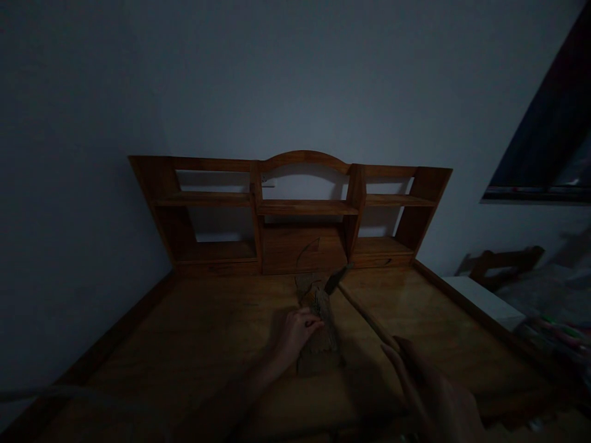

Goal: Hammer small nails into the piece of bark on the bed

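My right hand [429,381] is wrapped round the lower end of a hammer's [367,317] wooden handle. The dark hammer head [335,281] is held over the upper right side of a rough, weathered piece of wood [327,335] lying on the wooden desk. My left hand [300,326] rests at the left side of that piece, thumb and fingers drawn together in a pinch. Whatever they pinch, if anything, is too small and dark to make out. Dark marks or thin strands show on the piece's far part, unclear in the dim light.
The desk top [203,332] has raised side edges. A wooden shelf unit [307,208] with open compartments stands along its back, against the wall [286,74]. At the right are a white surface [482,298], a wooden chair back [505,264] and a dark window [549,141].
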`<state>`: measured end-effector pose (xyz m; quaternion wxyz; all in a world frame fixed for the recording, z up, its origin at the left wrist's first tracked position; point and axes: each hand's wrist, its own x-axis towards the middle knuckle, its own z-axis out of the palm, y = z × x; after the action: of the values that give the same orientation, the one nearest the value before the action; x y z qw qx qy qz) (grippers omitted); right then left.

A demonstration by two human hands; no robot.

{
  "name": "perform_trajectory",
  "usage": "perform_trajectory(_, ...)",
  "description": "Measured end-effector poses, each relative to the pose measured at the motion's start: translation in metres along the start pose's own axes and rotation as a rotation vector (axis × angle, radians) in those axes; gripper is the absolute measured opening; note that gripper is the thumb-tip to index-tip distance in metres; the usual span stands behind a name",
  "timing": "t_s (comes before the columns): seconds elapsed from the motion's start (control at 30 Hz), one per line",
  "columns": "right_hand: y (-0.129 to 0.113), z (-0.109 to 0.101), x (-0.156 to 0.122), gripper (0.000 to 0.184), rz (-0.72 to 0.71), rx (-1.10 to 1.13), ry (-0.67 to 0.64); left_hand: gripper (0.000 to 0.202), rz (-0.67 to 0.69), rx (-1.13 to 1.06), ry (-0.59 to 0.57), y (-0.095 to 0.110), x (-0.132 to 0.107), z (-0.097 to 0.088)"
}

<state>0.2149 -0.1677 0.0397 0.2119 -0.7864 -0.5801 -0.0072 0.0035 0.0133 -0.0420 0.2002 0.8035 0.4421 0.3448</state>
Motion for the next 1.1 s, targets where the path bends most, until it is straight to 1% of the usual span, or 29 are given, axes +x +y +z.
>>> perform_trajectory(0.1, 0.002, -0.003, 0.007, 0.046, 0.012, -0.001, -0.021, 0.012, -0.004, 0.014, -0.013, 0.001, -0.001, -0.009)
perform_trajectory(0.17, 0.003, -0.005, 0.009, 0.046, 0.017, 0.001, -0.037, 0.013, 0.0, 0.062, -0.008, 0.001, -0.002, -0.014)
perform_trajectory(0.27, 0.001, -0.005, 0.009, 0.046, 0.004, -0.039, -0.043, 0.015, 0.0, 0.138, 0.003, 0.001, -0.002, -0.016)
perform_trajectory(0.4, -0.008, -0.004, 0.005, 0.041, -0.034, -0.071, 0.029, 0.013, 0.034, 0.138, 0.029, 0.002, 0.001, -0.009)
perform_trajectory(0.53, -0.01, -0.002, 0.004, 0.04, -0.09, -0.042, 0.012, 0.01, 0.098, 0.103, 0.065, -0.001, 0.006, 0.0)
perform_trajectory(0.67, -0.007, 0.006, 0.005, 0.038, -0.115, -0.036, 0.044, 0.01, 0.143, 0.062, 0.086, -0.005, 0.009, 0.003)
perform_trajectory(0.73, -0.005, 0.01, 0.004, 0.039, -0.109, -0.041, -0.002, 0.01, 0.154, 0.057, 0.079, -0.005, 0.009, 0.002)
perform_trajectory(0.8, -0.003, 0.012, 0.002, 0.038, -0.093, -0.029, -0.089, 0.01, 0.16, 0.063, 0.072, -0.004, 0.01, 0.001)
perform_trajectory(0.87, -0.004, 0.011, 0.0, 0.036, -0.091, -0.005, -0.189, 0.013, 0.156, 0.072, 0.067, -0.003, 0.01, 0.0)
perform_trajectory(0.93, -0.007, 0.008, -0.001, 0.034, -0.059, 0.019, -0.226, 0.013, 0.153, 0.075, 0.056, -0.003, 0.01, 0.0)
perform_trajectory(1.0, -0.01, 0.004, -0.001, 0.035, -0.002, 0.036, -0.197, 0.012, 0.151, 0.071, 0.043, -0.004, 0.01, 0.002)
perform_trajectory(1.1, -0.013, -0.001, -0.001, 0.036, 0.044, 0.05, -0.108, 0.014, 0.15, 0.071, 0.033, -0.008, 0.01, 0.003)
